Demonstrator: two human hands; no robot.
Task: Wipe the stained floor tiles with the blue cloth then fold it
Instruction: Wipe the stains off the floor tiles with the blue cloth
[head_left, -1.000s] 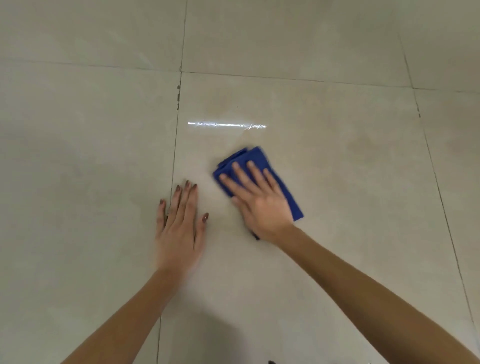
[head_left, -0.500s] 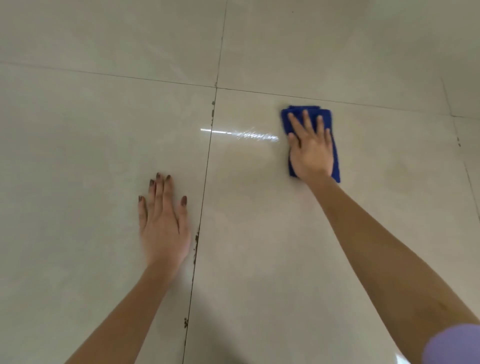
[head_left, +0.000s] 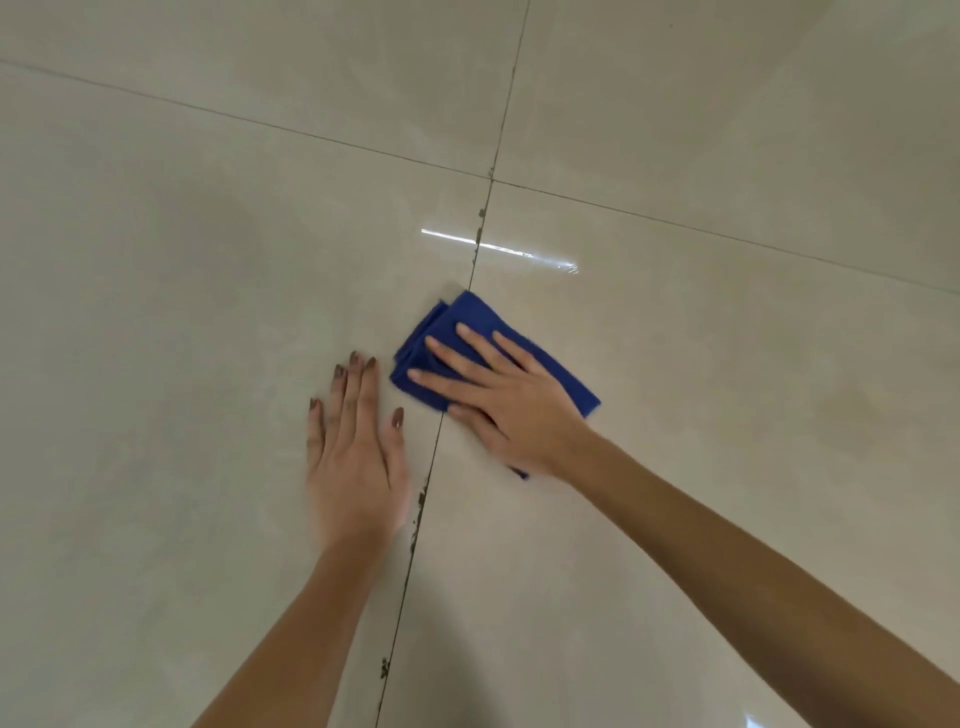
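A folded blue cloth (head_left: 470, 318) lies flat on the glossy beige floor tiles (head_left: 675, 364), straddling a grout line. My right hand (head_left: 511, 400) presses down on the cloth with fingers spread and palm flat, covering much of it. My left hand (head_left: 353, 447) rests flat on the neighbouring tile just left of the cloth, fingers together, holding nothing. A faint darker smudge (head_left: 852, 410) shows on the tile to the right.
The grout line (head_left: 415, 519) between the tiles runs from top centre down to the bottom, with dark chipped spots along it. A second grout line (head_left: 260, 124) crosses it at the back. A bright light reflection (head_left: 498, 248) sits beyond the cloth.
My right hand has pulled the cloth back from the far stretch of the tile toward me and to the left, next to my left hand. The view has shifted left.
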